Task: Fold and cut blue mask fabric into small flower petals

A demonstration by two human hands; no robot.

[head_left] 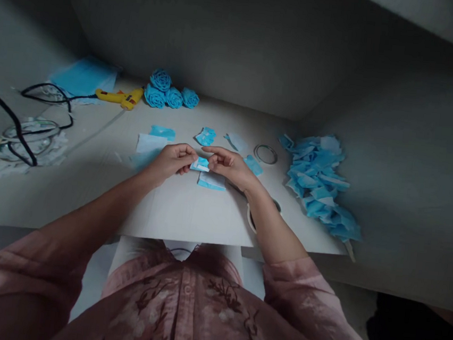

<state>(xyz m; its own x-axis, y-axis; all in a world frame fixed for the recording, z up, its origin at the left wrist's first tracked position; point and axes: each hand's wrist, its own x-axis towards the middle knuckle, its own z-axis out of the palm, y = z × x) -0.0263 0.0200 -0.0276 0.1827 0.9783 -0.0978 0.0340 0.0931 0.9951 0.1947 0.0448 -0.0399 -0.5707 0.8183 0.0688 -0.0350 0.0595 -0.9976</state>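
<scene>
Between my two hands, a little above the table, is a small folded piece of blue-and-white mask fabric. My left hand pinches its left end with thumb and fingers. At the right end, my right hand grips it between thumb and bent fingers, the index finger stretched out above. Just below lies another blue-and-white fabric piece. A crumpled blue piece sits beyond my fingers. To the left are a white fabric piece and a blue one; a blue scrap lies beside my right wrist.
Several rolled blue fabric roses stand at the back, near a yellow glue gun with a black cord. Blue masks lie back left, white scraps at left. A wire ring and a heap of blue petals are right.
</scene>
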